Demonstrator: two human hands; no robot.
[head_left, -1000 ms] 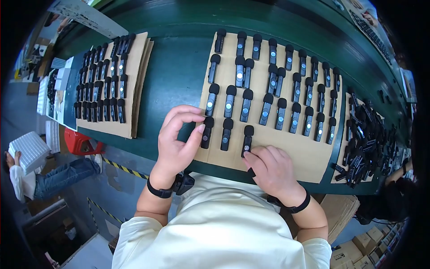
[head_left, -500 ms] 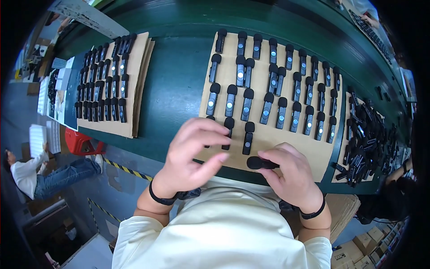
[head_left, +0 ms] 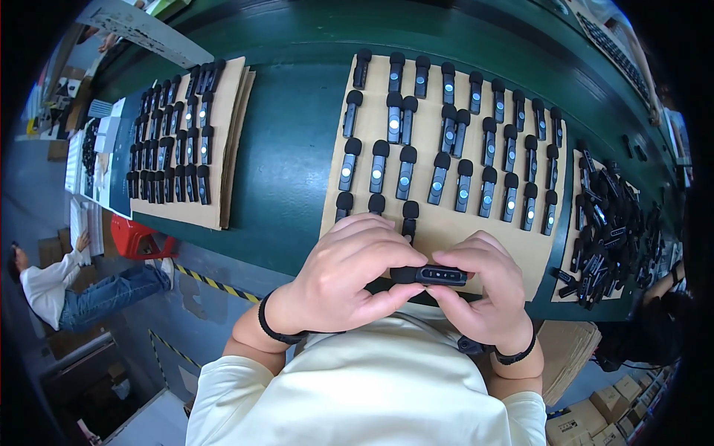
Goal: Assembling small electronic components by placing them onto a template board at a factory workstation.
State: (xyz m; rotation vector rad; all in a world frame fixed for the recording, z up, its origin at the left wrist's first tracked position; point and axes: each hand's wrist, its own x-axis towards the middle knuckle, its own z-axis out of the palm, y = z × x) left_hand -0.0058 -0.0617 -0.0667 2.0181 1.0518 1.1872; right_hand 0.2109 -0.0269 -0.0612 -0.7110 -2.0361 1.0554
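Between my two hands, just above the near edge of a cardboard sheet (head_left: 476,236), a small black clip-on microphone (head_left: 443,276) lies level with its foam end to the left. My left hand (head_left: 349,271) pinches the foam end, thumb below and fingers above. The other end is held by my right hand (head_left: 487,286), also in a pinch. Beyond my hands, several rows of like microphones (head_left: 404,172) with black foam tops stand out on the cardboard, many with a lit round spot. My left hand partly covers the nearest row.
Left on the green table (head_left: 286,141), stacked cardboard (head_left: 223,178) bears more microphones. At the right lies a heap of black microphone bodies (head_left: 606,230) on cardboard. A red stool (head_left: 137,238) and a person in white (head_left: 56,286) are at the left. Boxes (head_left: 595,416) stand lower right.
My left hand has come right and closed on the microphone's foam end. The microphone, in my right hand before, has turned so its long face with small marks shows.
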